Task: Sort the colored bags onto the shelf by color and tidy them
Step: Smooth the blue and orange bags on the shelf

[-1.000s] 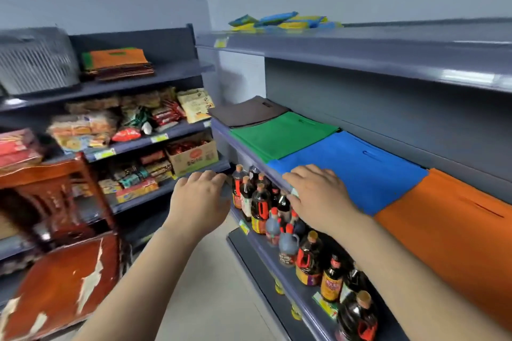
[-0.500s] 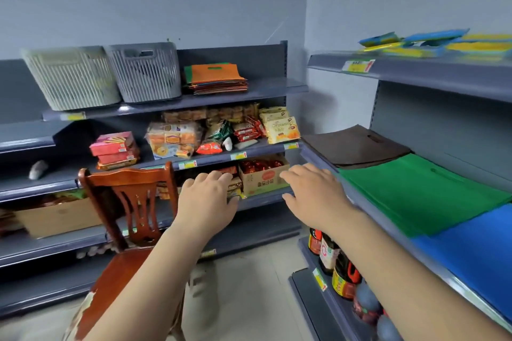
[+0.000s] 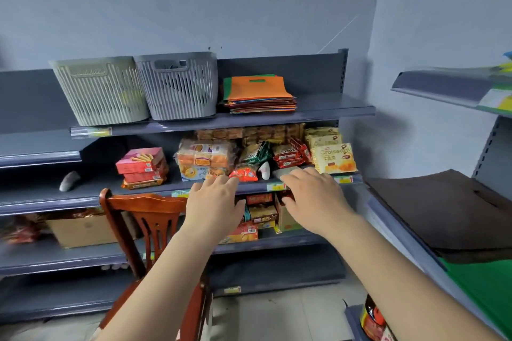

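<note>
Both hands are empty: the left hand (image 3: 214, 203) and the right hand (image 3: 314, 199) are held out palm down at mid-frame, fingers straight and slightly spread, gripping nothing. The mixed stack of colored bags (image 3: 260, 95), orange on top with green, red and blue edges showing beneath, lies on the upper shelf (image 3: 332, 113) at about twelve o'clock, well above the fingertips. At three o'clock, on the side shelf (image 3: 388, 219), a brown bag (image 3: 443, 207) and a green bag (image 3: 487, 285) are already laid flat side by side. The likely risk is that the thin, loose stack fans out or slides off the shelf lip if it is lifted from one edge only, and a bag dropped among the snacks would be awkward to retrieve. A wooden chair (image 3: 144, 213) stands at seven o'clock between the person and the shelving, so stepping closer could bump it. Two slatted baskets (image 3: 138, 88) sit just beside the stack at eleven o'clock, and snack packets (image 3: 332, 159) crowd the middle shelf directly beyond the fingertips, where a careless reach could knock them off.
</note>
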A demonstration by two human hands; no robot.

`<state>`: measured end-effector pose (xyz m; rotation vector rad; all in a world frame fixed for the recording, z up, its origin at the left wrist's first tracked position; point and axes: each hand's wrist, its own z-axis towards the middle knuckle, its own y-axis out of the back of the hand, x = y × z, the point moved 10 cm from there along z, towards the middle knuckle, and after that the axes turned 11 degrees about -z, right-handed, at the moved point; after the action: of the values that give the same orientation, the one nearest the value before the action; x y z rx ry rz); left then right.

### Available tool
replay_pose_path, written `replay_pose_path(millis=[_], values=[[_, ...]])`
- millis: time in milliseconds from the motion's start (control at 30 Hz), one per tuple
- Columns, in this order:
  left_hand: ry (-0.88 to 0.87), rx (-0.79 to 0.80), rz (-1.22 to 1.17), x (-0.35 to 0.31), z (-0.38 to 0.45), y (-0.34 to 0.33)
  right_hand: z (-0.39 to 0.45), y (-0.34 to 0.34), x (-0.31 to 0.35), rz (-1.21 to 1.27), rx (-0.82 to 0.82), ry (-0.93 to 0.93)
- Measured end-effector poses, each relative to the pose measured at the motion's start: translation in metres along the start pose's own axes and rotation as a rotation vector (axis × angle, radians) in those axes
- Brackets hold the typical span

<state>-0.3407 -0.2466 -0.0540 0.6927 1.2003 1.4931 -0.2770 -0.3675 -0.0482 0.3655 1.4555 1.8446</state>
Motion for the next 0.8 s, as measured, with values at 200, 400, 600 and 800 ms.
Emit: replay_pose_path(millis=[200,400,600,800], values=[[0.028,-0.048,-0.011,0.012,0.095,-0.012,0.090,-0.020,-0.037,0.024,-0.012,0.033],[0.018,-0.068,-0.007,0.027,0.175,-0.029,0.168,-0.043,-0.068,0.017,-0.009,0.015],[0.010,-0.138,-0.054,0.058,0.253,-0.041,0.251,-0.074,-0.079,0.046,-0.020,0.016],[-0.048,-0.195,-0.088,0.091,0.328,-0.043,0.343,-0.086,-0.085,0.062,-0.097,-0.010]])
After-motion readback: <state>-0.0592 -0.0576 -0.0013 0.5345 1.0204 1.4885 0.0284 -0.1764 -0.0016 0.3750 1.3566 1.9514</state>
